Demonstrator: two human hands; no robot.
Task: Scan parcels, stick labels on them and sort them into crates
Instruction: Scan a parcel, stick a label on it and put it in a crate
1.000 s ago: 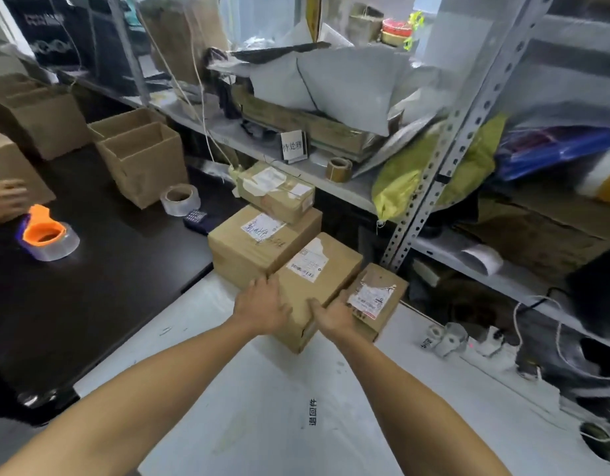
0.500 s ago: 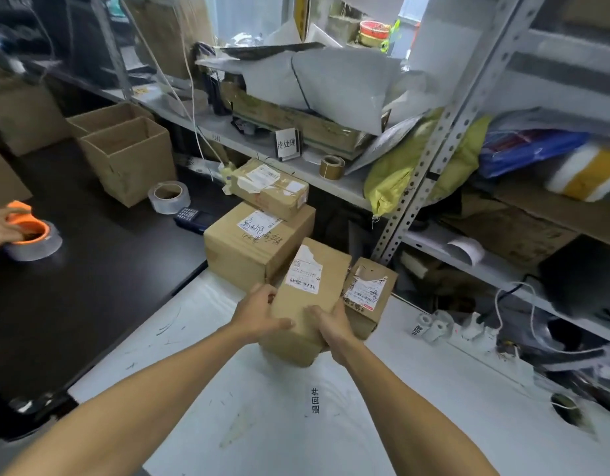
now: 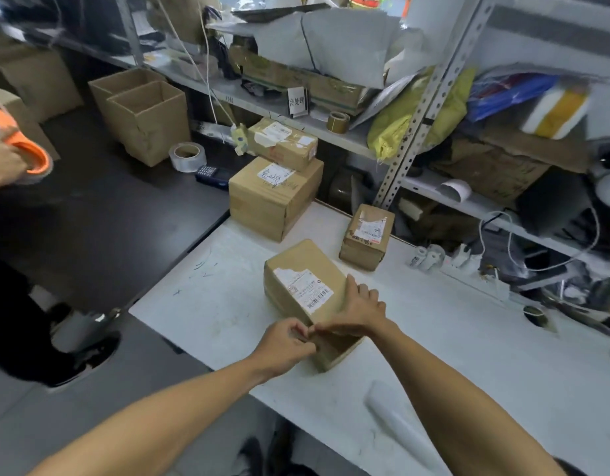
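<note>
Hands meet at the near end of the brown cardboard parcel (image 3: 305, 290) with a torn white barcode label, lying near the white desk's (image 3: 468, 338) left edge, long axis running away toward the shelf. Left hand (image 3: 285, 345) pinches something there; right hand (image 3: 360, 312) clasps its right side.

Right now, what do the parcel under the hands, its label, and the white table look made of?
Parcel: brown corrugated cardboard by the look, matte, with glossy tape along the near edge. Its label: white paper, matte, one edge torn, printed barcode. White table: smooth, slightly glossy white top, probably laminate or painted board; pen marks and scuffs show on it.
</note>
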